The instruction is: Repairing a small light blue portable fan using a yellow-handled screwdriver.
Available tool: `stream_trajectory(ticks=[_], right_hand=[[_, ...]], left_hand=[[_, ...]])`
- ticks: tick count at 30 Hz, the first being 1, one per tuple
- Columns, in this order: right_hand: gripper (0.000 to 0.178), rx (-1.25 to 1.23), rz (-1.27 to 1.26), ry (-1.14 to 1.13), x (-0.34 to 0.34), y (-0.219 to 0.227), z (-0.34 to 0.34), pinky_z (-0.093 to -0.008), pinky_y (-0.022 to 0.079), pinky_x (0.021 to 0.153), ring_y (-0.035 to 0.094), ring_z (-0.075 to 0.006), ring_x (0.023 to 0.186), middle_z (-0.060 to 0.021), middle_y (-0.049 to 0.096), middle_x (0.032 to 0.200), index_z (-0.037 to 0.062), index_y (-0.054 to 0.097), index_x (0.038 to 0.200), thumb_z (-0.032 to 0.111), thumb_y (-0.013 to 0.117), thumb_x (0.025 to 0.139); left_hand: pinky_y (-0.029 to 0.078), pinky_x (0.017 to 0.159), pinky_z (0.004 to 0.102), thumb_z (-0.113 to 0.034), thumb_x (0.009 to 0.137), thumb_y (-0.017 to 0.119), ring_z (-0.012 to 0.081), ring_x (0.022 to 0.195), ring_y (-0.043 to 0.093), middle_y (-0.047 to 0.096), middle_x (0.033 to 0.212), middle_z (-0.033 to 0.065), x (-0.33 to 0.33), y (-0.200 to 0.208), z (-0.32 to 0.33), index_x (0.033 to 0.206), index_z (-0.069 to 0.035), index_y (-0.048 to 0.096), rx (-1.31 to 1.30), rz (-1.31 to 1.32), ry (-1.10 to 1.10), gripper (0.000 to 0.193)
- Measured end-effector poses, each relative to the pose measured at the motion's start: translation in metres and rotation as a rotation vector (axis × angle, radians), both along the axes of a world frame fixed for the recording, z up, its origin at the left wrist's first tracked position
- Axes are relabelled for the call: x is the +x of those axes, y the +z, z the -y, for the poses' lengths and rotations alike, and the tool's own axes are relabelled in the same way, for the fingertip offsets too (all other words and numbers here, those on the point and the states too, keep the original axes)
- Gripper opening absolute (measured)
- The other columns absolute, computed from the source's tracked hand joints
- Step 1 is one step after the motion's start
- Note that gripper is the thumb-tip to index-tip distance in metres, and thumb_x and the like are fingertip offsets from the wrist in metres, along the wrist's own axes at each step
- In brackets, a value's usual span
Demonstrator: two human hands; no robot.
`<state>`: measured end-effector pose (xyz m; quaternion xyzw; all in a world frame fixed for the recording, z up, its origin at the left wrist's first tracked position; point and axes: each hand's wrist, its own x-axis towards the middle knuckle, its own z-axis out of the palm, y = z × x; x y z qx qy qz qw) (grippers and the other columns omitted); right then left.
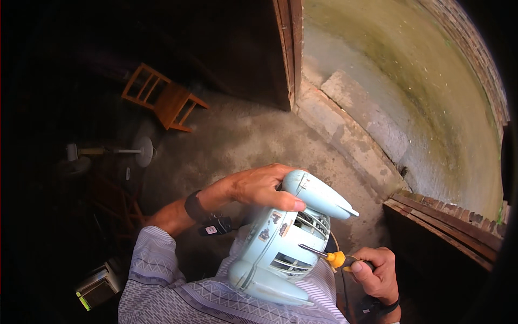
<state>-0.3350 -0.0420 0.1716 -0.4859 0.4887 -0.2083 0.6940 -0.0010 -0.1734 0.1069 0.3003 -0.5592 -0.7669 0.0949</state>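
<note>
A light-blue plastic housing with slatted vents and two pointed side pods rests tilted against my body. My left hand grips its upper end, thumb on the shell and fingers hidden behind the upper pod. Dark scuffs and worn patches mark the shell near the thumb. In my right hand is a screwdriver with a yellow and black handle. Its metal shaft points left across the housing between the vents. Whether the tip touches the shell I cannot tell. A thin cord runs down beside the housing.
To the upper left, a wooden chair stands on the concrete floor. Left of me is a white pedestal fan, with a box-like object lower down. A doorway with a raised sill opens onto wet ground at the right.
</note>
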Motion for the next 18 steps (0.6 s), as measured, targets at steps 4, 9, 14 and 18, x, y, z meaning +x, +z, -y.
stream_trajectory(ticks=[4, 9, 14, 18], right_hand=[[0.025, -0.865, -0.344, 0.132, 0.023, 0.006, 0.009, -0.0312, 0.045, 0.048, 0.061, -0.0205, 0.052, -0.0086, 0.063, 0.066, -0.0019, 0.076, 0.095, 0.019, 0.085, 0.085], [0.045, -0.942, -0.369, -0.041, 0.029, -0.013, -0.006, -0.0312, 0.049, 0.056, 0.062, -0.0195, 0.057, -0.008, 0.068, 0.071, -0.0026, 0.076, 0.1, 0.034, 0.09, 0.078], [0.034, -0.195, -0.065, -0.016, 0.018, 0.003, 0.003, -0.0297, 0.052, 0.056, 0.068, -0.0188, 0.059, -0.0121, 0.075, 0.08, -0.0039, 0.076, 0.11, 0.023, 0.082, 0.089], [0.046, -0.108, -0.157, -0.001, 0.018, 0.009, 0.002, -0.0264, 0.044, 0.047, 0.059, -0.0138, 0.044, -0.0069, 0.064, 0.059, -0.0039, 0.072, 0.09, 0.04, 0.067, 0.1]], left_hand=[[0.053, 0.091, 0.0382, -0.045, 0.08, 0.073, 0.0261, 0.105, 0.068, 0.071, 0.113, 0.0152, 0.003, -0.006, -0.004, 0.131, 0.002, 0.065, 0.032, -0.003, 0.045, 0.07], [0.052, 0.091, 0.0376, -0.045, 0.079, 0.073, 0.0255, 0.106, 0.067, 0.071, 0.113, 0.0148, 0.012, -0.011, -0.004, 0.131, 0.002, 0.065, 0.039, -0.058, 0.076, 0.07], [0.052, 0.091, 0.0359, -0.044, 0.082, 0.073, 0.0241, 0.105, 0.067, 0.071, 0.112, 0.0142, 0.01, -0.007, -0.002, 0.13, 0.002, 0.066, 0.036, -0.04, 0.044, 0.067], [0.051, 0.091, 0.0357, -0.042, 0.082, 0.074, 0.0234, 0.104, 0.067, 0.071, 0.11, 0.0136, 0.009, -0.006, -0.002, 0.128, 0.002, 0.067, 0.04, -0.059, 0.044, 0.064]])
